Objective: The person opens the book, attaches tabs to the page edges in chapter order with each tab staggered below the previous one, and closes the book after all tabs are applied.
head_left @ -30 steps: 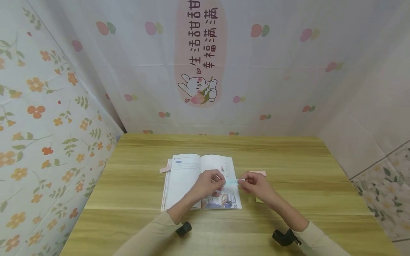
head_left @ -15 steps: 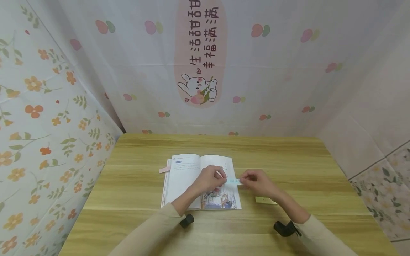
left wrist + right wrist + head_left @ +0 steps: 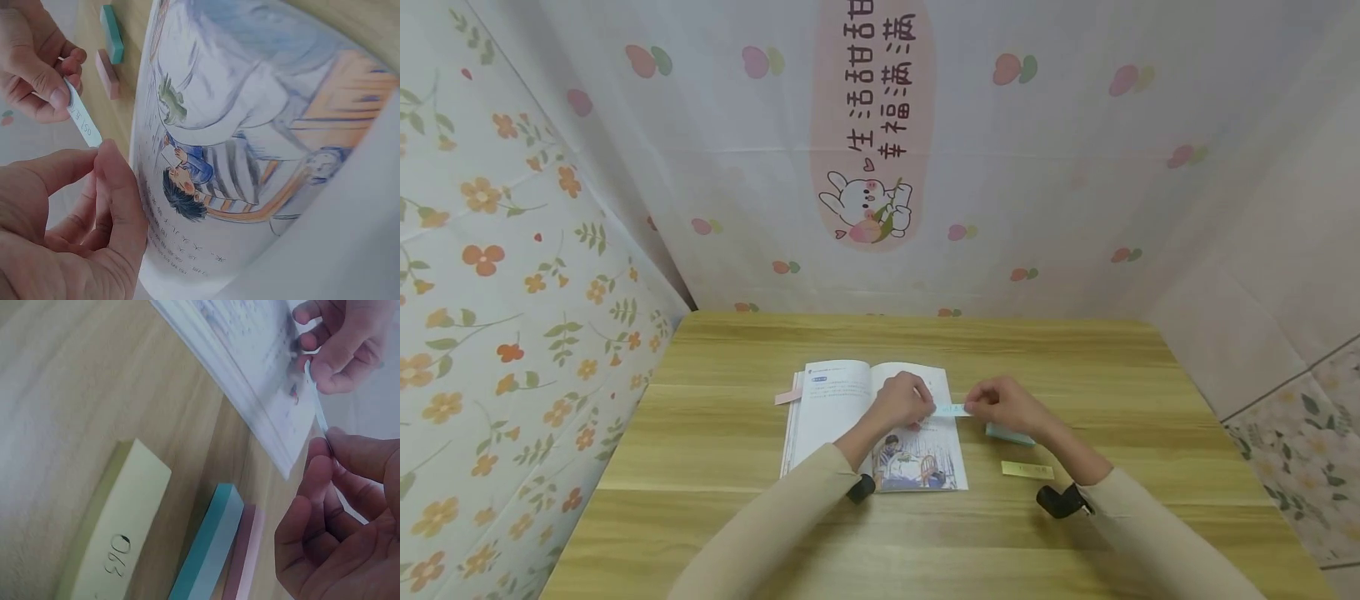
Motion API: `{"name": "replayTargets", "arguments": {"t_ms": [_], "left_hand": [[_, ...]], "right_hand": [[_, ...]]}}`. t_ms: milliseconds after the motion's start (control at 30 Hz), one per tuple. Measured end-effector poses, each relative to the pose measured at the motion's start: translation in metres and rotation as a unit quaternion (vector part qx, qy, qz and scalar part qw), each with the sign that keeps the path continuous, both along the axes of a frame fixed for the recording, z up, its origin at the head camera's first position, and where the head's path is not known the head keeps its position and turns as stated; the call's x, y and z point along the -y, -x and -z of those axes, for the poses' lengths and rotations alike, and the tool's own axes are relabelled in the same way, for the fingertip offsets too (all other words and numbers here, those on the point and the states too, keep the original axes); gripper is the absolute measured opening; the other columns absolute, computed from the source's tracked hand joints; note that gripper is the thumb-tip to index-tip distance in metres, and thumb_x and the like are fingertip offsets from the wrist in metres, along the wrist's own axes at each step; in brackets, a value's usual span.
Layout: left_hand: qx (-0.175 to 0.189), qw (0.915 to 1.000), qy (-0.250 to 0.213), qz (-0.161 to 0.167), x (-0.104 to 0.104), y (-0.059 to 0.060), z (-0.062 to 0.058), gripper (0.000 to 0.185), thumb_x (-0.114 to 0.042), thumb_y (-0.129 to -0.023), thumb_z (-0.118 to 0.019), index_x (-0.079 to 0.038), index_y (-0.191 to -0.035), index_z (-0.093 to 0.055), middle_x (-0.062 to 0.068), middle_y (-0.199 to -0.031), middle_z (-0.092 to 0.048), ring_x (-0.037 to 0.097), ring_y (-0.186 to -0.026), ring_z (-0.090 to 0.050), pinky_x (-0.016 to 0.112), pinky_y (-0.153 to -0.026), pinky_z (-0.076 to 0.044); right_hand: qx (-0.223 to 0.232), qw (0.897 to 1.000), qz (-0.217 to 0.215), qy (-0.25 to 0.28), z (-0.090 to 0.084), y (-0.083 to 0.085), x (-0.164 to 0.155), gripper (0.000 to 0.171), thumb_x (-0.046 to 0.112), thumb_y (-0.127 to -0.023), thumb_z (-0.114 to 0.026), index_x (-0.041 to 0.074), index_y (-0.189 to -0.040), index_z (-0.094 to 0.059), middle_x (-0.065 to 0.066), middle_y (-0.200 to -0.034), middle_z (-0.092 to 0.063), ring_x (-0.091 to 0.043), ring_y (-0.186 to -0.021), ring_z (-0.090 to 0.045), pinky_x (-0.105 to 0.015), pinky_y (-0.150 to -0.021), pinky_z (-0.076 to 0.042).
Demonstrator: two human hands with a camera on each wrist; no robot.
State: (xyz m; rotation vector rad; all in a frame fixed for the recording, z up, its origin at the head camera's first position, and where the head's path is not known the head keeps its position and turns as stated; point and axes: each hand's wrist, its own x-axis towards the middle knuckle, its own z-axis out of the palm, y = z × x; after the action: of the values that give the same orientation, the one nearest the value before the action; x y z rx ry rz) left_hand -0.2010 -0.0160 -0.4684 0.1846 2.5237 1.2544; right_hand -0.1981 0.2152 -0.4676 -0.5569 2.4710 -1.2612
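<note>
An open picture book (image 3: 850, 408) lies on the wooden table (image 3: 715, 467); its illustrated right page (image 3: 250, 156) fills the left wrist view. A narrow pale blue sticky strip (image 3: 952, 409) with writing on it stretches between both hands above the book's right edge. My left hand (image 3: 904, 402) pinches its left end between thumb and forefinger (image 3: 109, 181). My right hand (image 3: 1000, 402) pinches the other end (image 3: 315, 403). The strip (image 3: 81, 119) hangs just beside the page edge.
Right of the book lie a yellow sticky pad (image 3: 119, 531), a teal pad (image 3: 209, 544) and a pink pad (image 3: 244, 556) side by side. A pink tab (image 3: 787, 397) sticks out at the book's left edge. Patterned cloth walls (image 3: 550, 208) close in the table.
Both hands have moved a little farther up the page with the strip held between them. The teal pad and yellow pad now show to the right of the book.
</note>
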Motion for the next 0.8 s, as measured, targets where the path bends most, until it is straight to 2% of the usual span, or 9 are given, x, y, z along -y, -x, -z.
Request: {"name": "replayTargets", "arguments": {"t_ms": [200,400,667,800], "left_hand": [[-0.001,0.9996,0.019,-0.020,-0.008,0.008,0.008,0.008,-0.006,-0.087,-0.075,-0.008,-0.080,-0.072,0.002,-0.066,-0.063,0.014,-0.049,-0.062,0.021,-0.047,-0.050],[0.002,0.9982,0.043,-0.042,-0.016,0.015,0.018,0.011,-0.007,-0.085,-0.077,-0.009,-0.076,-0.072,0.001,-0.071,-0.065,0.011,-0.046,-0.061,0.019,-0.044,-0.049],[0.019,0.9974,0.059,-0.039,-0.021,0.019,0.019,0.009,-0.009,-0.088,-0.072,-0.010,-0.080,-0.069,0.001,-0.071,-0.062,0.012,-0.048,-0.059,0.020,-0.043,-0.047],[0.006,0.9968,0.071,-0.036,-0.023,0.020,0.021,0.011,-0.010,-0.088,-0.073,-0.012,-0.078,-0.069,0.000,-0.068,-0.061,0.011,-0.045,-0.057,0.021,-0.042,-0.044]], "right_hand": [[-0.007,1.000,0.001,-0.015,0.002,0.009,-0.001,0.010,0.005,-0.097,-0.067,-0.003,-0.096,-0.073,-0.016,-0.077,-0.066,-0.018,-0.064,-0.054,-0.028,-0.056,-0.046],[-0.026,0.999,0.004,-0.041,0.007,0.015,0.000,0.008,0.004,-0.095,-0.069,-0.001,-0.091,-0.073,-0.012,-0.073,-0.066,-0.019,-0.061,-0.057,-0.029,-0.053,-0.047],[-0.015,0.999,0.004,-0.050,0.008,0.019,0.000,0.010,0.003,-0.096,-0.067,-0.003,-0.090,-0.072,-0.013,-0.073,-0.066,-0.020,-0.061,-0.058,-0.030,-0.053,-0.047],[-0.017,0.998,0.003,-0.061,0.007,0.020,-0.001,0.010,0.003,-0.096,-0.067,-0.003,-0.089,-0.072,-0.013,-0.074,-0.066,-0.021,-0.064,-0.059,-0.030,-0.054,-0.048]]}}
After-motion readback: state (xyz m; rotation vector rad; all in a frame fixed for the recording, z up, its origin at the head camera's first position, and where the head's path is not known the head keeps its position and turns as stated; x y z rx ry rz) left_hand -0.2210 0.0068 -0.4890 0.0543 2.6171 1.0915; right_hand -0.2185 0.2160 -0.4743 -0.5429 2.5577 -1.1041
